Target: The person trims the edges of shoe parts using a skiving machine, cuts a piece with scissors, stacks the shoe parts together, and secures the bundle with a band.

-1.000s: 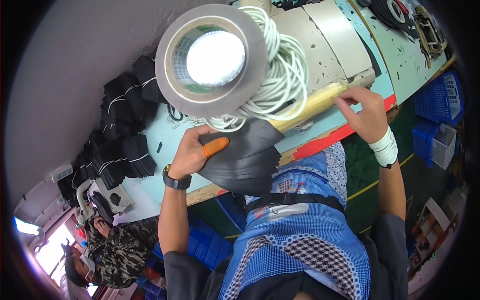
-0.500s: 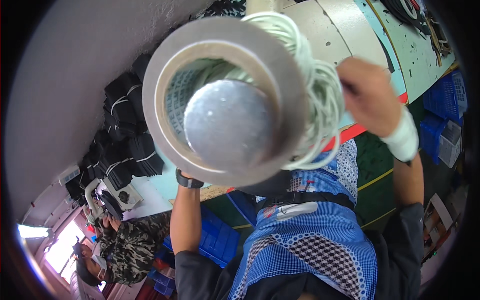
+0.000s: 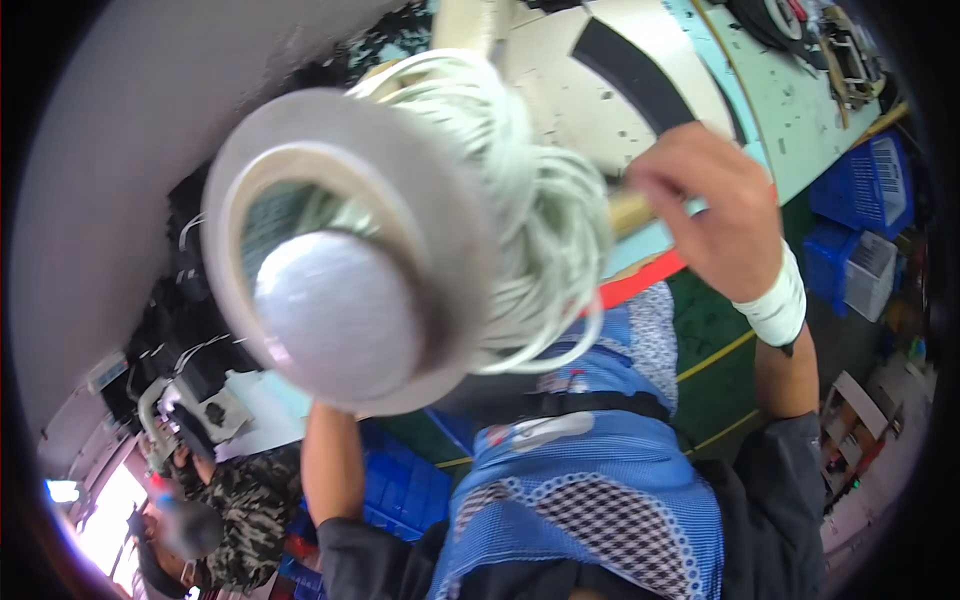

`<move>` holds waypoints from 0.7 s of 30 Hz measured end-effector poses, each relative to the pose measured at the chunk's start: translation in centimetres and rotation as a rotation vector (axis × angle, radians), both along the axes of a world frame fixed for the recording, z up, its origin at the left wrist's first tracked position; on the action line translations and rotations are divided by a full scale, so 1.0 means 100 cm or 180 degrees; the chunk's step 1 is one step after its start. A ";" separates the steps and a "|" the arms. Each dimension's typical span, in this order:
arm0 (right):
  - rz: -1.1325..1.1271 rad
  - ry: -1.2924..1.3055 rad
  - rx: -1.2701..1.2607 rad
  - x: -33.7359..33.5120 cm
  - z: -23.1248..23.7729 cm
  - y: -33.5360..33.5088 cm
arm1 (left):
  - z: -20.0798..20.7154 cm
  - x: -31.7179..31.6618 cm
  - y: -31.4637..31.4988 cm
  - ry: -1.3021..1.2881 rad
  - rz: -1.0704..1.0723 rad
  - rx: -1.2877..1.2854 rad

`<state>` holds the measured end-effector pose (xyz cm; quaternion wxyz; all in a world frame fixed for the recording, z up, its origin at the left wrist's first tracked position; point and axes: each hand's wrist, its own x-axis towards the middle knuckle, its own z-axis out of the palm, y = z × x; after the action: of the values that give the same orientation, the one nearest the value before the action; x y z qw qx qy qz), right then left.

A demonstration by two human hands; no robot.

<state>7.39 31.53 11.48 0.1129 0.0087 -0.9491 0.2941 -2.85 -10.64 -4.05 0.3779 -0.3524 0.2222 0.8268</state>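
A large tape roll (image 3: 230,200) hangs close in front of me around a round metal post end (image 3: 335,310), with bundled white cords (image 3: 550,220) looped behind it. My right hand (image 3: 715,210) is right of the cords, above the work table (image 3: 800,120). Its fingers are curled together, and blur hides what they hold, if anything. A pale yellowish bar (image 3: 630,214) shows beside its fingertips. The roll covers my left hand; only the left forearm (image 3: 333,460) shows below it. A black curved strip (image 3: 640,80) lies on the pale board beyond my right hand.
Blue crates (image 3: 855,190) stand at the right, and another blue crate (image 3: 405,485) is below the table. Black bundled pieces (image 3: 200,300) lie at the left. A co-worker in a camouflage top (image 3: 250,510) is at a machine (image 3: 215,410) lower left.
The view has shifted, so the tape roll and cords appear farther left. My right hand has turned, with its fingers now pointing left. The black curved strip has come into sight from behind the cords.
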 end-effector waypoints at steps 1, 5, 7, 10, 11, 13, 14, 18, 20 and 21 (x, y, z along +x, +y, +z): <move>-0.0403 0.0539 0.0260 0.005 0.010 0.008 | -0.001 -0.001 -0.017 0.0068 -0.0031 -0.0065; -0.0150 0.0050 0.0720 0.011 -0.031 0.008 | 0.022 -0.027 -0.023 0.4284 -0.2753 -0.1814; 0.0137 -0.0006 -0.0007 0.010 -0.050 -0.024 | 0.005 -0.023 -0.020 0.3607 -0.2089 -0.2386; 0.0368 -0.0285 -0.0506 -0.011 -0.049 -0.040 | 0.023 -0.031 0.035 0.4090 -0.3769 -0.2505; 0.0363 -0.0282 -0.0350 -0.016 -0.050 -0.040 | 0.025 -0.024 0.042 0.4090 -0.3772 -0.2522; 0.0343 -0.0268 -0.0222 -0.017 -0.049 -0.031 | 0.028 -0.020 0.047 0.3855 -0.3608 -0.2245; 0.0424 -0.0511 -0.0379 -0.008 -0.049 -0.017 | 0.032 -0.024 0.048 0.4087 -0.3973 -0.2106; 0.0447 -0.1499 -0.1366 0.023 -0.007 0.035 | 0.038 -0.023 0.034 0.4076 -0.3836 -0.2322; 0.0518 -0.1639 -0.1523 0.030 -0.004 0.041 | 0.035 -0.030 0.043 0.4167 -0.3760 -0.2266; 0.0668 -0.1700 -0.1623 0.030 -0.007 0.041 | 0.034 -0.030 0.045 0.4182 -0.3747 -0.2289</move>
<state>10.39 35.59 10.79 -0.1706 0.0004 -0.8354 0.5225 -5.85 -6.12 -0.61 0.4022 0.2560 0.7729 0.4187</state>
